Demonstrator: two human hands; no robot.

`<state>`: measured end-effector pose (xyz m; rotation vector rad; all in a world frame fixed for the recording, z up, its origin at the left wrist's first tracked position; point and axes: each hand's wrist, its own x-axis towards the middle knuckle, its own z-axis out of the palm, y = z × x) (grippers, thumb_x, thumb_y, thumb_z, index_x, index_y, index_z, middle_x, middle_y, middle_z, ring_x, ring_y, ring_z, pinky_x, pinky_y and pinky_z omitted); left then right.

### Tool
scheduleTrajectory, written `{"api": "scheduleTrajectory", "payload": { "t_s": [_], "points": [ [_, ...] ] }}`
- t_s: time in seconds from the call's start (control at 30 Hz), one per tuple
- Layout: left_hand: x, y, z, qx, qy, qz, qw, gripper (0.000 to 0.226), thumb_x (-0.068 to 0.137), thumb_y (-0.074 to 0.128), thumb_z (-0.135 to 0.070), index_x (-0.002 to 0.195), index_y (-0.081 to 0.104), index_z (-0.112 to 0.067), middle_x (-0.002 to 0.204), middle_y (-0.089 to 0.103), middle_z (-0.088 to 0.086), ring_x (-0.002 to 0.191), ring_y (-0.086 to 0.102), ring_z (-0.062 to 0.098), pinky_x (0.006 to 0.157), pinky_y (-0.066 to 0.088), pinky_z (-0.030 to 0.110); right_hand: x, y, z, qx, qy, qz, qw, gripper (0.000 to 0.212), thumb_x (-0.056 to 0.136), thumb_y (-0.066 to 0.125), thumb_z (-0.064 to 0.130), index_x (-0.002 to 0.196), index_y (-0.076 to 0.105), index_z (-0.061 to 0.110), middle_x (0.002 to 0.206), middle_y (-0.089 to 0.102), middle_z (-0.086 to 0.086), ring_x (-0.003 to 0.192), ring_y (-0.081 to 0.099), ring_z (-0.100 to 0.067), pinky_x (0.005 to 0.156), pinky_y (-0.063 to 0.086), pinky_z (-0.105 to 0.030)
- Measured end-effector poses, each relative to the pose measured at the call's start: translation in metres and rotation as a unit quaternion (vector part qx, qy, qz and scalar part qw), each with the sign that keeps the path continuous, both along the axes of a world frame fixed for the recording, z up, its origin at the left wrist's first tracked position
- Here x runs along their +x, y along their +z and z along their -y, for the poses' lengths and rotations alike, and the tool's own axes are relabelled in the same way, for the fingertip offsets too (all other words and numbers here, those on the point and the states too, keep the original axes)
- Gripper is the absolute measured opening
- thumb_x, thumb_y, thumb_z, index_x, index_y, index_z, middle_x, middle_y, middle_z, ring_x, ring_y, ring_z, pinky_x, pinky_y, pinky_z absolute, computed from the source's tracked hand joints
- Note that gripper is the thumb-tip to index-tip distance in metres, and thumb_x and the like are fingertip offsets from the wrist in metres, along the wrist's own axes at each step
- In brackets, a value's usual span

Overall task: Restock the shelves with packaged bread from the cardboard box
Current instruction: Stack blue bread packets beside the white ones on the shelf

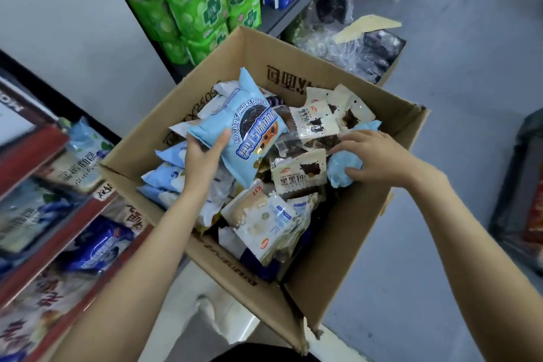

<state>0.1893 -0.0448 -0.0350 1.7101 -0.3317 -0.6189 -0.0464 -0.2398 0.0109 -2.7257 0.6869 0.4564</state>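
Holding a puffy light-blue plastic bread packet (238, 129) above the open brown cardboard box (338, 244), the left hand (202, 156) grips it; the right hand (379, 156) clutches a crumpled pale-blue packet (342, 169) inside. The box looks mostly full, so much restocking remains for the red-edged shelves (38, 232) alongside.

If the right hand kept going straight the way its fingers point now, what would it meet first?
The right hand points left across the cardboard box, fingers curled on a crumpled light blue packet. Straight on, it would likely meet first the white packets of dark bread beside that packet; depth is unclear.
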Motion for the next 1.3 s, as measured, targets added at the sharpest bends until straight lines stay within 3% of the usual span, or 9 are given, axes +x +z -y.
{"api": "scheduleTrajectory", "payload": {
  "t_s": [0.27, 0.37, 0.5, 0.63, 0.77, 0.9, 1.0, 1.1, 1.3],
  "points": [
    [-0.03, -0.009, 0.022, -0.014, -0.031, 0.032, 0.999, 0.052, 0.089, 0.065, -0.023, 0.133, 0.038, -0.012, 0.123, 0.055, -0.002, 0.102, 0.056, -0.001, 0.075, 0.047, 0.008, 0.019, -0.035, -0.006, -0.208, 0.029, -0.202, 0.956, 0.083, 0.081, 0.07, 0.039, 0.147, 0.02, 0.033, 0.157, 0.003, -0.015, 0.144, 0.004, -0.04, 0.109, 0.013, -0.067],
    [-0.035, -0.007, 0.033, -0.017, -0.054, 0.022, 0.998, 0.061, 0.084, 0.07, -0.036, 0.132, 0.038, -0.018, 0.125, 0.057, -0.005, 0.112, 0.057, 0.008, 0.09, 0.05, 0.023, 0.026, -0.046, -0.002, -0.21, 0.036, -0.24, 0.947, 0.077, 0.088, 0.062, 0.035, 0.149, 0.017, 0.034, 0.158, 0.006, -0.012, 0.146, -0.005, -0.034, 0.107, 0.006, -0.072],
    [-0.037, -0.009, 0.044, -0.021, -0.049, -0.013, 0.998, 0.067, 0.072, 0.073, -0.045, 0.125, 0.037, -0.026, 0.123, 0.057, -0.008, 0.114, 0.057, 0.009, 0.1, 0.048, 0.038, 0.025, -0.041, 0.002, -0.256, 0.078, -0.189, 0.945, 0.058, 0.093, 0.053, 0.033, 0.146, 0.028, 0.034, 0.152, 0.029, -0.007, 0.146, 0.007, -0.028, 0.108, 0.002, -0.071],
    [-0.038, -0.007, 0.048, -0.004, -0.049, 0.022, 0.999, 0.069, 0.073, 0.082, -0.024, 0.124, 0.035, -0.021, 0.124, 0.057, 0.001, 0.111, 0.058, 0.012, 0.096, 0.05, 0.037, 0.016, 0.0, -0.008, -0.291, 0.054, -0.064, 0.953, 0.06, 0.082, 0.062, 0.043, 0.136, 0.041, 0.028, 0.13, 0.046, -0.014, 0.129, 0.034, -0.033, 0.108, 0.002, -0.068],
    [-0.034, 0.001, 0.044, -0.02, 0.003, 0.019, 1.0, 0.059, 0.075, 0.08, -0.02, 0.122, 0.044, -0.017, 0.116, 0.063, -0.001, 0.103, 0.063, 0.011, 0.091, 0.053, 0.035, 0.005, 0.035, -0.018, -0.325, -0.004, 0.123, 0.938, 0.072, 0.063, 0.069, 0.06, 0.121, 0.055, 0.021, 0.107, 0.058, -0.015, 0.101, 0.05, -0.036, 0.1, 0.033, -0.054],
    [-0.015, 0.017, 0.021, -0.093, 0.054, 0.012, 0.994, 0.061, 0.072, 0.08, -0.027, 0.123, 0.051, -0.009, 0.114, 0.065, -0.002, 0.098, 0.064, 0.005, 0.082, 0.051, 0.02, 0.009, 0.058, -0.038, -0.208, -0.08, 0.273, 0.936, 0.069, 0.064, 0.054, 0.066, 0.121, 0.055, 0.028, 0.102, 0.062, -0.002, 0.092, 0.051, -0.027, 0.078, 0.04, -0.039],
    [0.002, 0.033, -0.005, -0.124, 0.1, 0.008, 0.987, 0.026, 0.08, 0.073, -0.02, 0.101, 0.058, -0.021, 0.098, 0.067, -0.008, 0.084, 0.065, 0.002, 0.079, 0.05, 0.025, 0.023, 0.063, -0.055, -0.001, -0.144, 0.312, 0.939, 0.063, 0.069, 0.065, 0.067, 0.121, 0.049, 0.035, 0.101, 0.06, 0.012, 0.087, 0.05, -0.011, 0.072, 0.042, -0.033],
    [0.022, 0.045, -0.042, -0.137, 0.165, 0.012, 0.977, 0.028, 0.084, 0.069, -0.016, 0.106, 0.054, -0.024, 0.101, 0.066, -0.01, 0.088, 0.064, 0.005, 0.086, 0.05, 0.03, 0.045, 0.051, -0.068, 0.17, -0.159, 0.337, 0.912, 0.043, 0.077, 0.064, 0.061, 0.11, 0.049, 0.037, 0.093, 0.064, 0.013, 0.08, 0.061, -0.007, 0.067, 0.048, -0.032],
    [0.05, 0.062, -0.143, -0.146, 0.28, 0.033, 0.948, 0.052, 0.078, 0.069, -0.028, 0.126, 0.05, -0.017, 0.117, 0.065, 0.002, 0.106, 0.062, 0.021, 0.099, 0.047, 0.039, 0.116, 0.026, -0.101, 0.406, -0.219, 0.315, 0.829, 0.066, 0.075, 0.054, 0.075, 0.126, 0.055, 0.033, 0.128, 0.056, 0.013, 0.121, 0.05, -0.006, 0.105, 0.034, -0.019]
  ]
}}
